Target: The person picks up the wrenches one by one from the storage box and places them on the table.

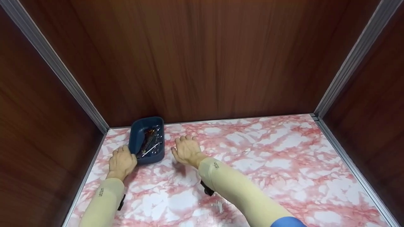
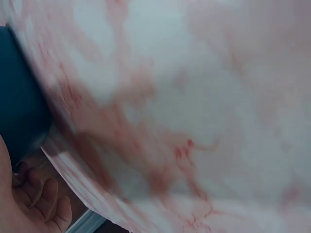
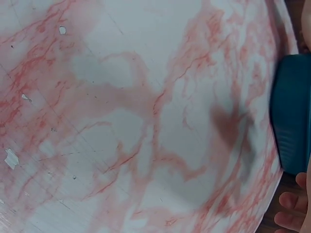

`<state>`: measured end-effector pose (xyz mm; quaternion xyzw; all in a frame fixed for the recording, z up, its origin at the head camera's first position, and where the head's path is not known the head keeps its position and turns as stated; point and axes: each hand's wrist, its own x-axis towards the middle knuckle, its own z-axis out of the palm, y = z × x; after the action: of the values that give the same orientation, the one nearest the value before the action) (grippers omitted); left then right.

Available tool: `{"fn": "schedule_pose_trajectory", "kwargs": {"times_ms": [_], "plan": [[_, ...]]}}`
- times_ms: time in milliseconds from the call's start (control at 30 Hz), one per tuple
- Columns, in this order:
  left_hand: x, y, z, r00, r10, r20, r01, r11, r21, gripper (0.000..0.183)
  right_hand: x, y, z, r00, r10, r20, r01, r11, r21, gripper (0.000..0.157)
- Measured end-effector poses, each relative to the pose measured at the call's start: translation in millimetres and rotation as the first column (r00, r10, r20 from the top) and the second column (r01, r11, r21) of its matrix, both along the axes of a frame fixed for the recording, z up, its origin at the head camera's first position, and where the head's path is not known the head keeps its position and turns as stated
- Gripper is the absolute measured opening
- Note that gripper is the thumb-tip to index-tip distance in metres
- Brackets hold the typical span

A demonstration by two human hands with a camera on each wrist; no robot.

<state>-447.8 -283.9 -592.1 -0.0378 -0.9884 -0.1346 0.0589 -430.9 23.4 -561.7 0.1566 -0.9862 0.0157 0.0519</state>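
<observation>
A dark blue tray (image 1: 135,135) with rounded corners stands at the back left of the marbled surface. Inside lie several slim items (image 1: 151,142), some shiny and metallic, one with an orange-brown part; their kind is too small to make out. My left hand (image 1: 122,160) is at the tray's near left corner, thumb right at the wall. In the left wrist view its other fingers (image 2: 46,201) are loosely bent beside the tray. To the right of the tray, apart from it, my right hand (image 1: 187,150) hovers over the surface, fingers spread and nothing held.
The pink and white marbled tabletop (image 1: 252,164) has a few small worn spots. Dark wooden panels (image 1: 202,63) enclose it at the back and sides, with grey metal rails (image 1: 344,60) at the corners. The tray stands close to the back panel.
</observation>
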Motion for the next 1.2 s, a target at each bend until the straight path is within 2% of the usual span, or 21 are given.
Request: {"fn": "schedule_pose_trajectory", "kwargs": {"times_ms": [200, 367, 533, 733, 933, 1067, 1200], "plan": [[7.7, 9.6, 0.5, 1.000, 0.006, -0.004, -0.006, 1.000, -0.002, 0.051, 3.2, -4.0, 0.0, 1.000, 0.008, -0.003, -0.008, 0.999, -0.033, 0.057], [14.2, 18.7, -0.8, 1.000, 0.006, -0.018, -0.006, 1.000, -0.002, 0.047, 4.7, -7.3, -3.5, 1.000, 0.005, -0.015, -0.005, 1.000, -0.002, 0.063], [22.3, 27.9, -2.4, 0.999, 0.006, -0.040, -0.006, 1.000, 0.003, 0.041, 4.9, -11.0, -8.1, 1.000, 0.002, -0.025, -0.002, 1.000, -0.001, 0.063], [31.7, 36.5, -4.1, 0.997, 0.007, -0.072, -0.006, 1.000, 0.018, 0.041, 7.1, -14.5, -13.5, 1.000, -0.030, 0.007, 0.030, 1.000, -0.001, 0.070], [38.3, 44.0, -5.1, 0.998, 0.005, -0.063, -0.004, 1.000, 0.017, 0.045, 9.0, -12.2, -23.0, 0.998, -0.055, 0.003, 0.055, 0.998, -0.031, 0.066], [40.6, 48.1, -5.6, 0.997, 0.005, -0.072, -0.004, 1.000, 0.011, 0.041, 9.1, -10.2, -26.6, 0.998, -0.055, -0.035, 0.055, 0.998, -0.017, 0.062], [42.8, 51.4, -5.5, 0.997, 0.006, -0.075, -0.005, 1.000, 0.011, 0.040, 10.3, -7.8, -26.3, 0.999, -0.045, -0.025, 0.045, 0.999, 0.003, 0.062]]}}
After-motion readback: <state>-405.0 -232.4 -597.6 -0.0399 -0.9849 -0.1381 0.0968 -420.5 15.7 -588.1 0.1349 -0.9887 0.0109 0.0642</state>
